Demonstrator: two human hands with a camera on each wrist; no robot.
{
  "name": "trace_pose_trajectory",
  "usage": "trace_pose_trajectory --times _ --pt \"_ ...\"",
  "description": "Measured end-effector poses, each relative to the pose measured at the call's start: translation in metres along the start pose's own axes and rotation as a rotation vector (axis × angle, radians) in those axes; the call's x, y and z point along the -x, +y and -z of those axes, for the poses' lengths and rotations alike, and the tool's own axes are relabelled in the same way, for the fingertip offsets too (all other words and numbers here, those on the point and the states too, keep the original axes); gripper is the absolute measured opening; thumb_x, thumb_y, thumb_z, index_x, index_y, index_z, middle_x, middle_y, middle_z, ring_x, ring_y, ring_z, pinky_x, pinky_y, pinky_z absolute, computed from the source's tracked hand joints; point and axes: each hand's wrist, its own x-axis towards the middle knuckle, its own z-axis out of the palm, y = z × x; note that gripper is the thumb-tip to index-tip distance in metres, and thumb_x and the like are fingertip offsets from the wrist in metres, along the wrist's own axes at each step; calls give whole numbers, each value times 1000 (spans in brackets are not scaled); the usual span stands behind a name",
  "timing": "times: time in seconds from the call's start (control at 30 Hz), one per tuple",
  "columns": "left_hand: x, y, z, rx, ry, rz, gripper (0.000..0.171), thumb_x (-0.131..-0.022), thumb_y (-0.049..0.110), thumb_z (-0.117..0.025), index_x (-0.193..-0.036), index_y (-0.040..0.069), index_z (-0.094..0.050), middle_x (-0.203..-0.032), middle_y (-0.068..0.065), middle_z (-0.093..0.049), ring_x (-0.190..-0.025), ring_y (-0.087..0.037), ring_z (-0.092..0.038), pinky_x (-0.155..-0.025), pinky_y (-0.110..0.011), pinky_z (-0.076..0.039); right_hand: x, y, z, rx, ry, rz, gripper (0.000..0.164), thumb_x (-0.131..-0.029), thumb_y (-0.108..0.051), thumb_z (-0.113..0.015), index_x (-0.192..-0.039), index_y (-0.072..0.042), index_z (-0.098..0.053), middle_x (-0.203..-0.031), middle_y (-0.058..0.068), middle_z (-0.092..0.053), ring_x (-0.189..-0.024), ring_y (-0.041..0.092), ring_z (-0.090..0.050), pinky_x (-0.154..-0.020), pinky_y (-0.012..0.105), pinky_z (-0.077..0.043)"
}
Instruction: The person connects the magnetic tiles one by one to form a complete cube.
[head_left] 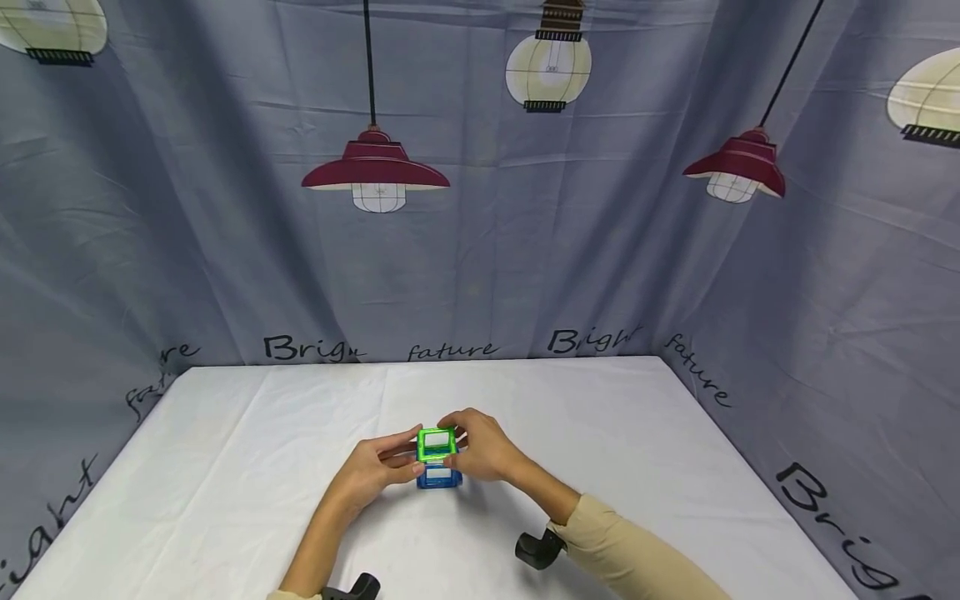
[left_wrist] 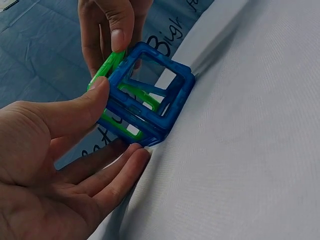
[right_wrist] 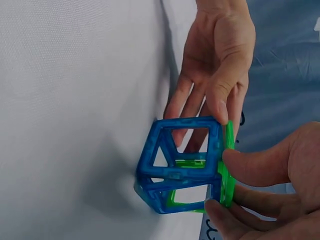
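Note:
A small cube of magnetic tiles [head_left: 439, 482] stands on the white table between the two hands. Its front and sides show blue square frames [left_wrist: 180, 102], and green frames show through at the back. On top lies a green square tile [right_wrist: 228, 182], slightly tilted in the left wrist view. The left hand [head_left: 366, 472] holds the cube from the left, thumb at the upper front edge and fingers along the side. From the right, the right hand [head_left: 487, 447] pinches the green tile and the cube's upper edge between thumb and fingers.
White cloth covers the table [head_left: 247, 467]. Behind and beside it hangs a grey-blue curtain [head_left: 480, 275] printed with lamps and lettering. A black wrist mount [head_left: 540, 550] sits at the right sleeve, another [head_left: 356, 587] by the left wrist.

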Motion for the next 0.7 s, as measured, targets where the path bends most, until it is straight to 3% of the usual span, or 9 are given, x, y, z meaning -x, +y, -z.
trace_pose_trajectory --times 0.7 --pt "1 0 2 1 -16 -22 65 -86 7 -80 -146 4 -54 -140 -27 -59 -124 -34 -64 -95 -33 -58 1 0 0 63 11 7 53 -79 -12 -85 -128 -1 -66 -126 19 -63 -108 38 -64 -86 46 -58"
